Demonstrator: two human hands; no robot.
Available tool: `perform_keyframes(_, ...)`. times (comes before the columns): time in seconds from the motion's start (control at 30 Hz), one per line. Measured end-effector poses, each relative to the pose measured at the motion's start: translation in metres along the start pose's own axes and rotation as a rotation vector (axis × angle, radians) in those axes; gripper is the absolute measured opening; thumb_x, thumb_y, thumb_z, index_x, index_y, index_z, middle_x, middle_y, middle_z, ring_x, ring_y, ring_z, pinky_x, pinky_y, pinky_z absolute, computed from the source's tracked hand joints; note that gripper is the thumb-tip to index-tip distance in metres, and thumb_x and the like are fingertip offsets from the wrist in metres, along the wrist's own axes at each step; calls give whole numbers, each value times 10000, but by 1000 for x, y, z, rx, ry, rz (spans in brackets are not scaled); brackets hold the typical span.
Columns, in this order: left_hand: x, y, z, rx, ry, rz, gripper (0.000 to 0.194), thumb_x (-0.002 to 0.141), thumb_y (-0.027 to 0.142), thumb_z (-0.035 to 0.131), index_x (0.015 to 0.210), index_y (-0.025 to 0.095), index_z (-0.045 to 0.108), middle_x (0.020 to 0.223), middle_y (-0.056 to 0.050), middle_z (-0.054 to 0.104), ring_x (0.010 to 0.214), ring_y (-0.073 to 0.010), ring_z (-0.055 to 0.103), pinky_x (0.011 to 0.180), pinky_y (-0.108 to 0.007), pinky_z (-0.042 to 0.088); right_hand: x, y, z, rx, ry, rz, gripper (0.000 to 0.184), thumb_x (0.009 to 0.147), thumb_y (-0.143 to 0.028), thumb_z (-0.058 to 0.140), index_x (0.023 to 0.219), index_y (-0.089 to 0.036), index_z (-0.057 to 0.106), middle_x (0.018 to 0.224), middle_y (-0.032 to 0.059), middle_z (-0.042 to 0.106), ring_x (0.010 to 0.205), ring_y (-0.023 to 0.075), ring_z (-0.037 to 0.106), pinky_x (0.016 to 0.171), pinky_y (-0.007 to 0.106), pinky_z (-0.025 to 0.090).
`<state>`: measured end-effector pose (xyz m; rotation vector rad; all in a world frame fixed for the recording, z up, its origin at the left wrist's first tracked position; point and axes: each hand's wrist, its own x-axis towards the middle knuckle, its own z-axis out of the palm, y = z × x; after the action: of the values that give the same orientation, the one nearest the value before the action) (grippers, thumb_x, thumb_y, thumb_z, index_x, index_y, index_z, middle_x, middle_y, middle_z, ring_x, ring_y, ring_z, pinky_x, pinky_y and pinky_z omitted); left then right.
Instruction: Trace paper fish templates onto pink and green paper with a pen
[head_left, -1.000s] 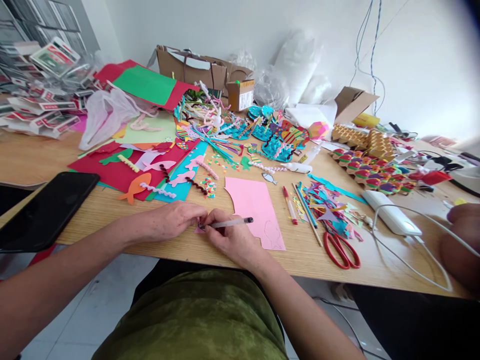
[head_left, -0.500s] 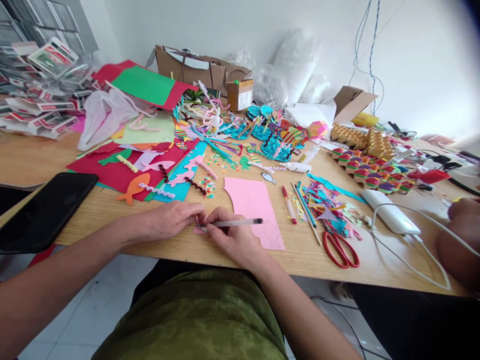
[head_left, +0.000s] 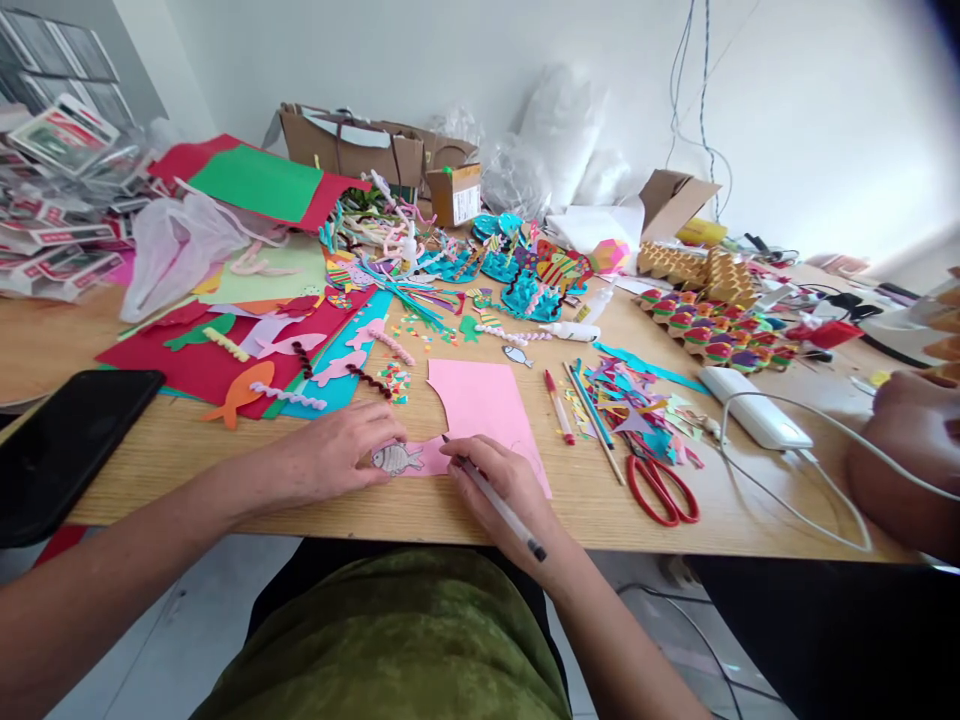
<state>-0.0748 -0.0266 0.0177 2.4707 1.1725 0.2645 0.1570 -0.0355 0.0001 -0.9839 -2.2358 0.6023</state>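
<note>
My left hand (head_left: 343, 450) rests on the table, its fingers and thumb closed at the head end of a small grey-and-white striped paper fish (head_left: 399, 459). Under the fish lies pink paper (head_left: 433, 455). My right hand (head_left: 496, 490) grips a clear-barrelled pen (head_left: 504, 510) with a dark end cap; the pen's tip points up and left, a little right of the fish's tail. Beyond that hand is a larger pink sheet (head_left: 484, 395) with a cut-out left edge, its lower part partly covered by my right hand and bearing a faint drawn outline.
Red-handled scissors (head_left: 664, 490), a red marker (head_left: 559, 408) and paper scraps (head_left: 637, 400) lie to the right. A white power bank (head_left: 756, 408) trails a cable near another person's hand (head_left: 904, 440). A black phone (head_left: 79, 440) and coloured paper (head_left: 169, 350) are on the left.
My right hand has moved right, away from the paper fish, and its pen now slants down toward me. The fish has come into clear view. The camera view has shifted slightly.
</note>
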Motion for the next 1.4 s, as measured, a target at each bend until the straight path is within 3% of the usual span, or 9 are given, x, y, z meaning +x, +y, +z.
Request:
perform_keyframes(0.33, 7, 1, 2, 109, -75, -63, 53, 745, 151, 535, 792, 177, 535, 883, -42, 542, 854, -215, 529, 734, -309, 419, -12, 10, 4, -8, 24, 21, 210, 853, -141, 451, 985, -175, 612, 887, 65, 664, 765, 157, 635, 674, 241, 491)
perform_keyframes(0.53, 7, 7, 1, 75, -107, -121, 207, 750, 138, 531, 952, 172, 562, 963, -63, 557, 922, -227, 541, 801, -328, 437, -15, 11, 7, 36, 69, 21, 221, 832, -120, 459, 983, -184, 608, 866, 60, 650, 753, 157, 628, 659, 239, 487)
perform_keyframes(0.8, 10, 14, -8, 101, -145, -200, 120, 725, 151, 544, 843, 170, 529, 957, -74, 560, 892, -234, 555, 758, -332, 453, -17, 15, 15, 118, 141, 14, 242, 829, -114, 428, 976, -179, 608, 845, 66, 647, 744, 155, 629, 655, 236, 485)
perform_keyframes(0.9, 8, 8, -13, 78, -115, -200, 145, 725, 143, 507, 865, 175, 524, 923, -65, 580, 862, -221, 565, 736, -317, 456, -18, 15, 15, 133, 128, 21, 235, 832, -127, 431, 972, -184, 611, 847, 63, 648, 746, 154, 631, 652, 232, 480)
perform_keyframes(1.03, 13, -7, -21, 49, 19, -153, 225, 731, 189, 503, 953, 187, 533, 940, -58, 608, 879, -217, 576, 756, -312, 457, -18, 14, 13, 142, 116, 39, 225, 835, -152, 439, 965, -188, 619, 841, 59, 654, 728, 150, 629, 633, 224, 475)
perform_keyframes(1.1, 25, -11, -28, 65, 73, -111, 231, 729, 223, 517, 958, 199, 536, 940, -49, 624, 876, -218, 582, 752, -305, 456, -17, 13, 12, 147, 116, 34, 226, 830, -152, 444, 964, -190, 622, 842, 60, 657, 727, 150, 629, 634, 224, 478)
perform_keyframes(1.2, 56, -10, -43, 118, 50, -39, 159, 734, 220, 510, 888, 199, 544, 875, -32, 636, 824, -206, 589, 708, -281, 452, -15, 10, 6, 149, 92, 3, 242, 814, -138, 446, 972, -190, 621, 844, 66, 659, 723, 154, 630, 633, 225, 485)
perform_keyframes(1.4, 153, -2, -59, 298, -3, 91, 124, 757, 192, 529, 865, 161, 581, 860, -51, 631, 772, -208, 597, 653, -274, 429, -13, 6, -4, 156, 56, -42, 228, 813, -122, 442, 948, -175, 617, 799, 73, 658, 680, 157, 629, 595, 218, 485)
